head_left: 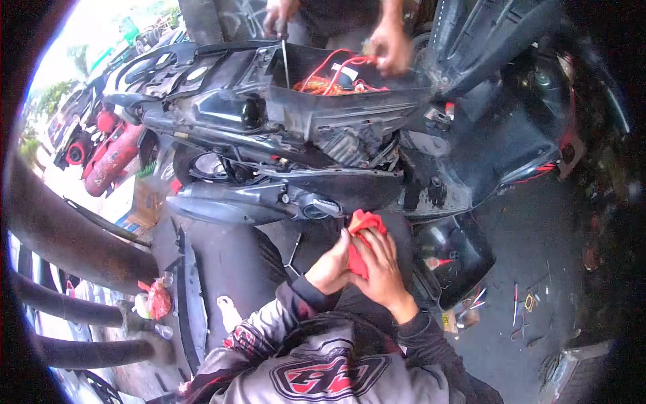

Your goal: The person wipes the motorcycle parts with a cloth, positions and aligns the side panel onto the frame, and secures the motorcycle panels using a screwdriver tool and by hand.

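Note:
A crumpled red cloth (359,252) is pressed between my two hands, above my lap. My left hand (330,264) lies against its left side, and my right hand (381,269) curls over its right side with the fingers across it. Just beyond the cloth lies a partly stripped black scooter (350,135) with body panels off. Its near side has a grey engine cover (235,202). Whatever the folds of the cloth may hide inside cannot be seen.
Across the scooter, another person's hand holds a screwdriver (285,60); their other hand (390,50) is blurred over red cords (336,74). Tools (521,310) lie on the floor at right, near a black panel (457,259). Thick pipes (81,236) stand at left.

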The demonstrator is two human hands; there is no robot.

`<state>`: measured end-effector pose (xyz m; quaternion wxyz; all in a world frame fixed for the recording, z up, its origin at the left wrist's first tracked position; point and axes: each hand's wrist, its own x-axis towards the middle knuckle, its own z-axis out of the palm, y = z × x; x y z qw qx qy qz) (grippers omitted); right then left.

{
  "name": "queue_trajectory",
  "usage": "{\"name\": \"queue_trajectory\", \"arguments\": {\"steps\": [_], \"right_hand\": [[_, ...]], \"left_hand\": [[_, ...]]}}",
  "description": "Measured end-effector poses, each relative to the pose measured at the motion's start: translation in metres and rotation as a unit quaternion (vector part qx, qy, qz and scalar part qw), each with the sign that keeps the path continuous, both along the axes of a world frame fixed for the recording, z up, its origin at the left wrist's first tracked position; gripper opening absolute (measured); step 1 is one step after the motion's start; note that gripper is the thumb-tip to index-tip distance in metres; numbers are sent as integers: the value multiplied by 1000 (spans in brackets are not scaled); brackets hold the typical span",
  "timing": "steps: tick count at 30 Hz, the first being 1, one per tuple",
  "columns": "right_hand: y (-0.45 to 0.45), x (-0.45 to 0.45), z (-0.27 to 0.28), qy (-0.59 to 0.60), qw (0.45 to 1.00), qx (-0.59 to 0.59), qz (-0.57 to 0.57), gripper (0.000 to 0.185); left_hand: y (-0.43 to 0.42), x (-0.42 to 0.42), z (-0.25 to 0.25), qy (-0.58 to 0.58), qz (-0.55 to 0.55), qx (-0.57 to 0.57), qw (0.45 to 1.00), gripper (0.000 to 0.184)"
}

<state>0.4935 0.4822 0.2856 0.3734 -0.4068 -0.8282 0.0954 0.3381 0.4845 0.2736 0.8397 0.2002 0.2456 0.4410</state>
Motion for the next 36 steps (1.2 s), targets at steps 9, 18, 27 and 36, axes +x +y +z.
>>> {"name": "queue_trajectory", "arguments": {"steps": [9,18,27,36], "right_hand": [[-13,15,-26,179,975,-105,-80,18],[-28,14,-28,221,957,-178,59,55],[-32,-52,-53,34,968,-220,118,27],[-25,-69,-71,33,980,-174,88,36]], "left_hand": [[5,-64,-16,297,-303,298,855,59],[-50,-46,-79,-118,-191,-23,974,85],[-61,-66,-129,-197,68,-95,973,49],[-75,-91,-88,-99,38,-66,992,69]]}}
